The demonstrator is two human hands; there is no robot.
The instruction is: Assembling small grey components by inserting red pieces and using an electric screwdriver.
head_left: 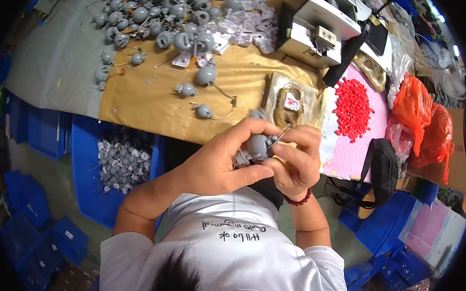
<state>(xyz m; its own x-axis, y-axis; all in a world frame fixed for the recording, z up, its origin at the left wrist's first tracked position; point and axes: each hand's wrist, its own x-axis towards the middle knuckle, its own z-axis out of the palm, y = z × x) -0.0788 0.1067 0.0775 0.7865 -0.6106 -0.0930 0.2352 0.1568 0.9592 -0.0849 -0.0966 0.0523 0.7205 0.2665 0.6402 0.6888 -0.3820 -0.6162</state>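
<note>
My left hand (pixel 213 165) is closed round a grey ball-shaped plastic part (pixel 258 146) at the table's front edge, its thumb below and index finger above. A thin wire (pixel 281 135) leads from the part to my right hand (pixel 297 160), whose fingers are pinched together on it. The wire's end is hidden among the fingers. Just beyond the hands sits a metal block fixture (pixel 304 100) with an oval hollow and a small white and red piece in it. Several similar grey ball parts (pixel 204 111) with wires lie to the left.
Many grey ball parts (pixel 155 15) and clear plastic pieces (pixel 255 25) are heaped at the back. A white machine (pixel 319 33) stands far right, beside a pile of red pieces (pixel 353 109) on pink sheet. A blue bin (pixel 89 176) of parts sits at lower left; orange bags (pixel 413 107) hang right.
</note>
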